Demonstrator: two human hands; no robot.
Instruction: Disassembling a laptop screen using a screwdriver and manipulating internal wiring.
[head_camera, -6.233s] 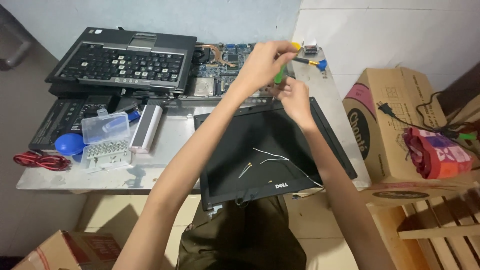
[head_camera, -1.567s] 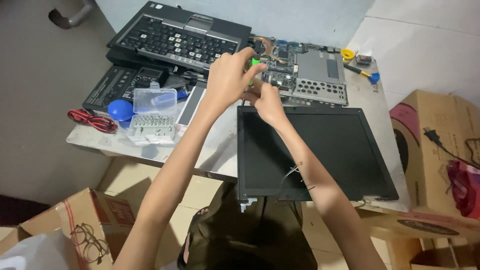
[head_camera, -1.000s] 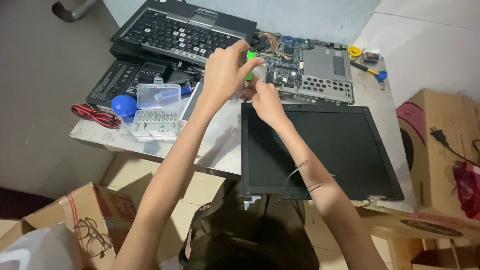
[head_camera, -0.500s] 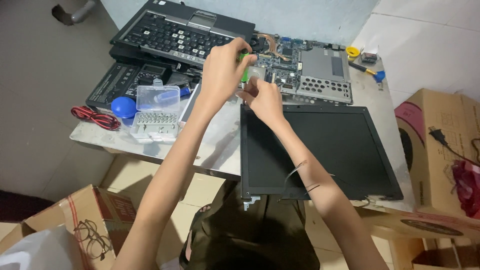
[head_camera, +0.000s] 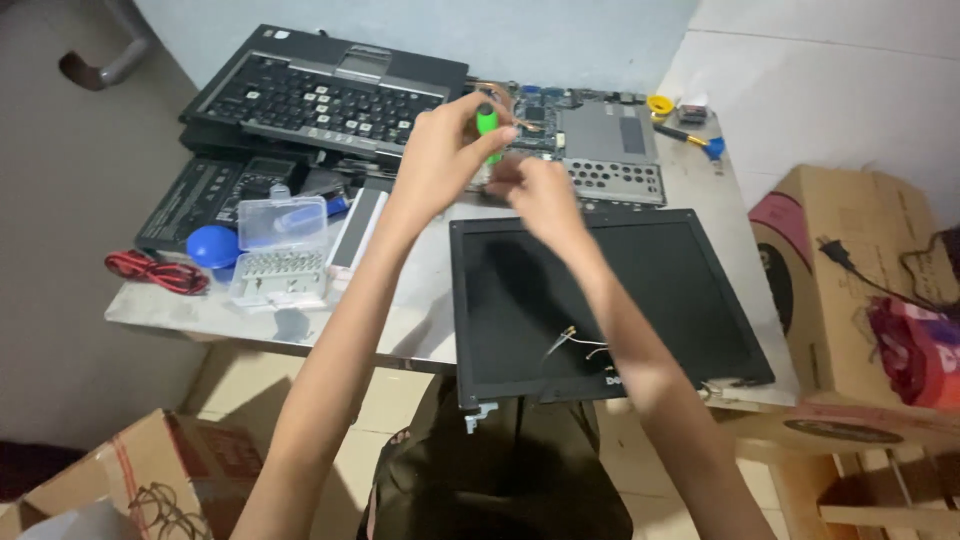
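Both hands (head_camera: 495, 165) stay raised together, left gripping green screwdriver (head_camera: 487, 125).

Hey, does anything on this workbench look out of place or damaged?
Yes. The detached laptop screen panel overhangs the table's front edge, loose wires trailing across it. The laptop base lies opened, circuit board bare. The left hand holds a green-handled screwdriver above it.

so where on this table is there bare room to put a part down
Bare tabletop shows between the clear bit case and the detached screen panel, under the left forearm. A narrow strip runs right of the motherboard. The back and left are crowded with keyboards and tools.
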